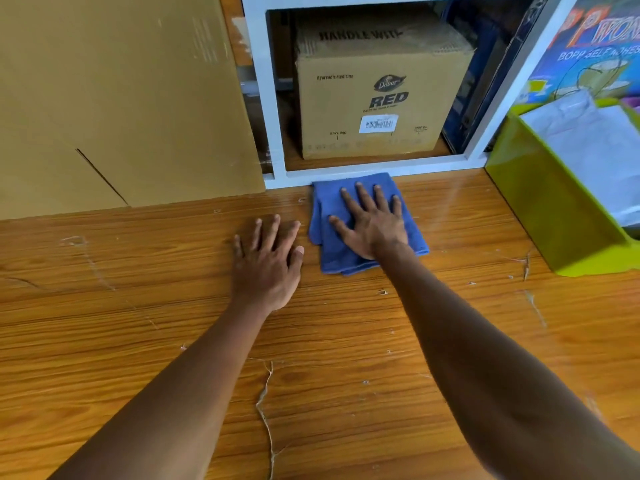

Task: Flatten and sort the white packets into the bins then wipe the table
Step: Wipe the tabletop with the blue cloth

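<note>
Near tabletop [346, 341] far edge: right hand [372, 223] flat, fingers straight, pressing blue cloth [332, 251]; left hand [268, 263] flat, empty. Risk: cloth bunching against shelf frame [273, 140].

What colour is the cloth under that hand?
Blue; the cloth shows clearly in the head view.

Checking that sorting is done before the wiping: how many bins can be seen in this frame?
1. A green bin stands on the table's right side, with white packets inside. The frame's right edge cuts it off, so further bins may be out of view there.
</note>
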The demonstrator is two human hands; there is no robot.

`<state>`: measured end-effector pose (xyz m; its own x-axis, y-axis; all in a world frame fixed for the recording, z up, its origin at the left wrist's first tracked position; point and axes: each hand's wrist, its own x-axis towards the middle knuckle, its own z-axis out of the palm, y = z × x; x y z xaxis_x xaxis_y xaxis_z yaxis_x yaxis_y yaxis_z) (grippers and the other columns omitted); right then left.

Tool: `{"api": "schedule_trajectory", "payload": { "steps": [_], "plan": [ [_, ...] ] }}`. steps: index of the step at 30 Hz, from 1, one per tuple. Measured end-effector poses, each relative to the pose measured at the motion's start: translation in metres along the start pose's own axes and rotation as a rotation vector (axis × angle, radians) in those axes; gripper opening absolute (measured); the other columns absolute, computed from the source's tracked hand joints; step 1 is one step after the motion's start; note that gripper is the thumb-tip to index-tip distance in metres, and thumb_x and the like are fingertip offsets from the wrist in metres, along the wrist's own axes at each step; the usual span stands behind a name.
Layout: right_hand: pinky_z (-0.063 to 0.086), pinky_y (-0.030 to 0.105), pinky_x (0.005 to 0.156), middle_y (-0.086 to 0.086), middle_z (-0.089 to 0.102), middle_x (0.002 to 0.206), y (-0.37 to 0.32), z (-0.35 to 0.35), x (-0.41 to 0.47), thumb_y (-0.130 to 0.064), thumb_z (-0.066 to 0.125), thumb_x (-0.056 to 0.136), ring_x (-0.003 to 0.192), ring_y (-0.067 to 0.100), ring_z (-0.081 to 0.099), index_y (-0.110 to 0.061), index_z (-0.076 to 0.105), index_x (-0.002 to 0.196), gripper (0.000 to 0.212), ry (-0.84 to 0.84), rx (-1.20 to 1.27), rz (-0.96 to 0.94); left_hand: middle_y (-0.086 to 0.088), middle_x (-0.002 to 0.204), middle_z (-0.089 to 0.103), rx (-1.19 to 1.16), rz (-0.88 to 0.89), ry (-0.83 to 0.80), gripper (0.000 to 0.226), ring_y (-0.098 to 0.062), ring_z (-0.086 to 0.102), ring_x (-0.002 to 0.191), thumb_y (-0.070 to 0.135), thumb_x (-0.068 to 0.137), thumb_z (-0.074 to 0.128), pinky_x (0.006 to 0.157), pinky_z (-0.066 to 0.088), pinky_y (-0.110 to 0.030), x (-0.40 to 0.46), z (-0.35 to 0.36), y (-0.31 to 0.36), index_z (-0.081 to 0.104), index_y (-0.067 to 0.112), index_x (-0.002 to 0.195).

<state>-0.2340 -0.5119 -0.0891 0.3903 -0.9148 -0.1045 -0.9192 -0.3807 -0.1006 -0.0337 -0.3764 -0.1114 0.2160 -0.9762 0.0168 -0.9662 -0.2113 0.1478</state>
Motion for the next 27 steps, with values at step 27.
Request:
{"api": "schedule_trajectory", "payload": {
  "steps": [27],
  "plan": [
    [-0.004, 0.059, 0.126, -0.008, -0.009, 0.174, -0.001, 0.001, -0.016, -0.085, 0.002, 0.09, 0.16, 0.027, -0.01, -0.046, -0.009, 0.163, 0.083, -0.023, -0.033, -0.104, 0.01, 0.176, -0.007, -0.016, 0.006, -0.009, 0.06, -0.023, -0.011, 0.162, 0.064, 0.106, 0.004, 0.128, -0.003, -0.061, -0.003, -0.005, -0.001, -0.003, 0.05, 0.164]
  ]
}}
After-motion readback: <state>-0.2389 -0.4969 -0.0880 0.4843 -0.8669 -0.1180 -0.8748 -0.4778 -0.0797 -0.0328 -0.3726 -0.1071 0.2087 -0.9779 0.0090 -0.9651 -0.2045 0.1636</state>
